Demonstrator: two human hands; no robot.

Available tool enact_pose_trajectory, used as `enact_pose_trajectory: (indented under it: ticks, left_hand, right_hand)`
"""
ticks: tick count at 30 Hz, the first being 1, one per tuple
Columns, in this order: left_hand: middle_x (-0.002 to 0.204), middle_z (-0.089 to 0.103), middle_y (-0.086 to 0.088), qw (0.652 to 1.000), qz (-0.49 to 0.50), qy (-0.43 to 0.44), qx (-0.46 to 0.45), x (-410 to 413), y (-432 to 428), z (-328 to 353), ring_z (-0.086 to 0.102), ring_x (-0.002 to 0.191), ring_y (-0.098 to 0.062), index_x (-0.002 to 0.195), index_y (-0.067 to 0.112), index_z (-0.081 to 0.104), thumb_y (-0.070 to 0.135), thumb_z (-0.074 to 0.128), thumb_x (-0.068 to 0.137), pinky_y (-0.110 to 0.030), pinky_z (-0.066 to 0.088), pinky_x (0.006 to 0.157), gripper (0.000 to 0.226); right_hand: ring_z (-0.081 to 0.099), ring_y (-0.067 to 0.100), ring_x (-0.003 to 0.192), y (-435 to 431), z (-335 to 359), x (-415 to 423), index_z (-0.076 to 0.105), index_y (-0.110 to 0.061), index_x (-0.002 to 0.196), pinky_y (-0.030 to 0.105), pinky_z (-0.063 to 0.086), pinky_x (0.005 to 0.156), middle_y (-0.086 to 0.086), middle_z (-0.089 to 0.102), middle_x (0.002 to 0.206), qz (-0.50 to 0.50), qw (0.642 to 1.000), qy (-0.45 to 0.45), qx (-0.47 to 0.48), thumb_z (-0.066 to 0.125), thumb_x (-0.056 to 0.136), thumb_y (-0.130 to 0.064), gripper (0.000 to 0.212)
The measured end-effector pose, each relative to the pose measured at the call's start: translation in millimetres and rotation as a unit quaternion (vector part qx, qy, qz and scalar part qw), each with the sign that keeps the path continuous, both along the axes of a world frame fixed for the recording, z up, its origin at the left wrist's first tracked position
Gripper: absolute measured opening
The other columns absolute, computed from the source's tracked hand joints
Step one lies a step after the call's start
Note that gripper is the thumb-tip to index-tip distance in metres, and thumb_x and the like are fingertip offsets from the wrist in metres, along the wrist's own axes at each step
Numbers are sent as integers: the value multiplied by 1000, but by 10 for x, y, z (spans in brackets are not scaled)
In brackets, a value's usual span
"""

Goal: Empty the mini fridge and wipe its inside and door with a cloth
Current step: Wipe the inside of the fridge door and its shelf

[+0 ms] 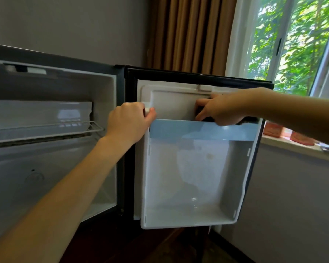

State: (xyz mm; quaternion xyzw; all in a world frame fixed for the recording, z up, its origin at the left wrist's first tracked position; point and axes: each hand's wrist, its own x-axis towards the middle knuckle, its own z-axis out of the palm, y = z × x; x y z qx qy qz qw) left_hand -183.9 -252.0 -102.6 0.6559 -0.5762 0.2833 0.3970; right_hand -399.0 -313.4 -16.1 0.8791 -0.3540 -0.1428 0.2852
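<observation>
Bracing the fridge door (198, 168) by its inner edge, the left grip (130, 120) is clasping it steady so the right grip (222, 111), closed around a dark cloth (198, 110), is pressing on the upper panel.

A plain grey wall (65, 25) runs behind, meeting a brown pleated curtain (190, 31) in the corner. To the right, a white-framed window (273, 54) lets in bright daylight, with green leaves (302, 35) close outside. Its pale sill (292, 144) holds a few orange packets (272, 130), and the floor (179, 247) below is dark.
</observation>
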Motion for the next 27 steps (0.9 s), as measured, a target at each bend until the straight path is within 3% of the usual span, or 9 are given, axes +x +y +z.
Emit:
enact_pose_trajectory:
  ticks: [4,10,13,15,17,19,22,24,27]
  left_hand:
    - [59,47,-1,1000,9,6,12,5,35,16,48,58,-22,67,13,55,42,42,97,-27,31,55,43]
    - [60,45,3,999,24,17,28,-7,101,23,41,54,-10,72,16,54,44,40,98,-23,24,47,40]
    - [64,47,2,999,42,20,18,-51,126,34,42,57,-14,79,14,52,42,44,97,-25,25,48,34]
    - [73,49,-2,999,42,15,-11,-89,122,38,44,63,-18,84,14,46,35,51,95,-27,27,51,24]
    - [85,50,-7,998,19,-3,-61,-110,96,35,46,74,-21,89,11,46,25,60,89,-28,32,60,20]
    - [92,51,-13,993,9,-60,-99,-161,36,12,48,83,-28,92,7,51,17,67,83,-32,37,67,20]
    - [97,56,-10,987,-56,-104,-111,-424,-65,-19,51,92,-28,97,10,58,28,57,87,-37,41,78,21]
    - [96,60,-6,988,-87,-107,-73,-660,-132,-61,54,93,-26,98,14,60,41,40,90,-39,41,79,35]
    - [85,62,-4,989,-69,-125,-25,-866,-242,-171,57,82,-26,88,16,60,49,31,90,-39,40,74,43]
  right_hand:
    - [30,33,128,15,-81,-139,33,-40,144,32,37,80,-4,21,147,-38,995,42,-83,47,91,-2,67]
    - [28,39,130,117,-200,-95,37,-39,140,42,42,75,0,27,143,-18,974,73,-212,51,96,-20,50]
    - [33,32,122,72,-209,-270,39,-45,137,30,35,64,-3,27,142,50,977,2,-209,44,96,-20,48]
    - [38,28,117,-33,-140,-509,44,-49,132,27,36,62,-6,30,140,96,969,-152,-171,45,93,-16,52]
    - [44,23,114,-133,5,-784,55,-39,127,30,44,87,-2,37,129,129,903,-400,-92,46,85,-9,52]
    - [40,13,112,-192,165,-1051,57,-32,126,18,32,104,2,37,118,144,793,-588,-72,45,82,0,55]
    - [36,13,116,-183,269,-1230,53,-38,121,3,27,101,-10,32,108,188,701,-679,-112,43,80,5,61]
    - [39,18,119,-170,223,-1195,53,-38,124,14,28,109,-9,32,115,247,702,-648,-161,45,82,4,60]
    - [46,28,117,-187,45,-977,50,-51,124,46,41,101,5,46,127,288,775,-517,-223,48,94,-20,43]
